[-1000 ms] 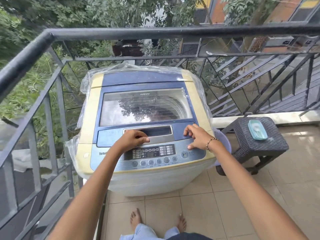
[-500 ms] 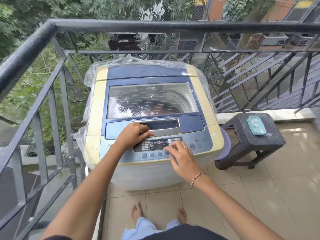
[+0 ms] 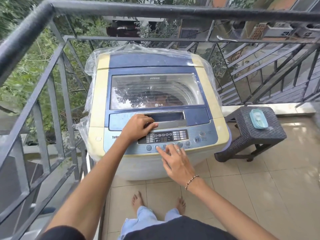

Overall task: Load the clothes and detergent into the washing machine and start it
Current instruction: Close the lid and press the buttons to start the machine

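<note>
One washing machine (image 3: 206, 87) (lid shut, contents unclear) — right hand (image 3: 176, 163) at buttons (image 3: 149, 147).

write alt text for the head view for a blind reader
A person's right hand reaches to the button row of a closed top-loading washing machine while the left hand rests by the lid handle. It stands on a railed balcony, a dark stool with a teal container beside it.

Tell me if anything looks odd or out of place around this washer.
A crumpled clear plastic sheet is bunched loosely around the back and left side of the washing machine, like a pushed-back cover. A plastic scrap is snagged on the railing behind.
</note>
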The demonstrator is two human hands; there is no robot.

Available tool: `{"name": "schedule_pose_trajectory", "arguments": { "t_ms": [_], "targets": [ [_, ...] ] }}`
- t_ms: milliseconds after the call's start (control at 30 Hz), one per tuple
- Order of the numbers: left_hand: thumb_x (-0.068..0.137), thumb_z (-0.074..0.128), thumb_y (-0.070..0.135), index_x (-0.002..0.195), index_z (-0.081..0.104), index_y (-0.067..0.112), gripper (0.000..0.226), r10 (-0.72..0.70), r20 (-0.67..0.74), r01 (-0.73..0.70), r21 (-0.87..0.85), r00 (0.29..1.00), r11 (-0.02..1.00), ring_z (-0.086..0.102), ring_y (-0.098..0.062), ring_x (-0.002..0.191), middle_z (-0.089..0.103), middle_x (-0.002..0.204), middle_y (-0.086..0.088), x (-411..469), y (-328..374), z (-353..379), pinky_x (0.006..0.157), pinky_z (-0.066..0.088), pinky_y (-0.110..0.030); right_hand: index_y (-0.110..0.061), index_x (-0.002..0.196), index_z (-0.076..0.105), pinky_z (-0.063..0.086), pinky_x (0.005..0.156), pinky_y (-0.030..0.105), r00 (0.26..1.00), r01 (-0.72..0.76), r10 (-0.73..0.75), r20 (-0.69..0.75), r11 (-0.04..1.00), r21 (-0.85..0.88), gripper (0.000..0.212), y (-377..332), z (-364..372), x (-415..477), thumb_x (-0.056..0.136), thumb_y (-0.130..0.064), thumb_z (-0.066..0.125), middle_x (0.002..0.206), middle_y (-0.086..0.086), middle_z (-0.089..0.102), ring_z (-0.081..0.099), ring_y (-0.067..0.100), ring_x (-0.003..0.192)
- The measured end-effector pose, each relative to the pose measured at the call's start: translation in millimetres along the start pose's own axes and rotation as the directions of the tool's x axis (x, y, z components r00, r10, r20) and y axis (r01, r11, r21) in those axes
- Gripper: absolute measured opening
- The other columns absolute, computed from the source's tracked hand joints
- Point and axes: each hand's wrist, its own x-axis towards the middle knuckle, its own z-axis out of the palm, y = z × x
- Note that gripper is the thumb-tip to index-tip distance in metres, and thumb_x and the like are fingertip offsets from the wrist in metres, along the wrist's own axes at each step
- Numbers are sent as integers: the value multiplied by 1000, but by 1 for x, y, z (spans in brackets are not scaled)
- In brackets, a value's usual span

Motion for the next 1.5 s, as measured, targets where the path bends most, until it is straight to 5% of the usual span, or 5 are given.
{"name": "schedule_pose_trajectory", "arguments": {
  "t_ms": [700, 1067, 1200, 1500],
  "targets": [
    [91, 43, 51, 89, 75, 15, 47, -21, -22, 21, 22, 1000, 1000, 63, -18, 71, 72, 75, 0, -1, 3, -1, 66, 49, -30, -22, 129, 52, 45, 70, 32, 998, -64, 64, -8, 995, -74, 48, -13, 4, -4, 82, -25, 55, 94, -2, 50, 50, 18, 84],
    [91, 42, 51, 89, 75, 13, 51, -21, -34, 22, 34, 999, 999, 62, -20, 71, 72, 74, -2, -3, 7, -2, 66, 48, -31, -18, 130, 53, 48, 68, 35, 942, -323, 310, -127, 941, -98, 50, 37, -12, -34, 81, -24, 59, 91, 1, 49, 52, 21, 84],
    [91, 42, 51, 87, 75, 13, 51, -17, -39, 18, 40, 999, 999, 62, -20, 70, 71, 72, -2, -2, 7, -2, 65, 47, -30, -15, 131, 53, 48, 65, 35, 898, -431, 409, -160, 891, -144, 50, 59, -19, -41, 84, -30, 45, 91, 3, 51, 53, 24, 80],
    [92, 43, 48, 85, 75, 13, 48, -23, -29, 24, 38, 999, 999, 61, -20, 68, 70, 69, -1, -1, 8, -1, 63, 47, -31, -10, 123, 59, 48, 65, 36, 896, -419, 390, -214, 901, -114, 44, 73, -19, -35, 89, -31, 41, 85, 5, 50, 54, 26, 78]
  ]
}}
